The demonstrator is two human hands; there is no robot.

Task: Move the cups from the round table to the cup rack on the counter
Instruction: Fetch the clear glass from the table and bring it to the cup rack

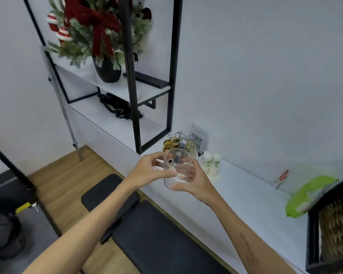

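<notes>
Both hands clamp 1 clear glass cup (pixel 177 167), held in the air above the near edge of the white table (pixel 246 194). Left hand (pixel 152 169) grips the cup's left side, thumb and fingers curled on the wall. Right hand (pixel 192 180) cups its right side and base, thumb under the bottom. Cup is upright, slightly tilted. Just behind it on the table stands the wire cup rack (pixel 179 140), carrying 2 glasses, 1 amber. Paper cups (pixel 211 164) stand just right of the rack. A green packet (pixel 309 196) lies well apart, farther right.
</notes>
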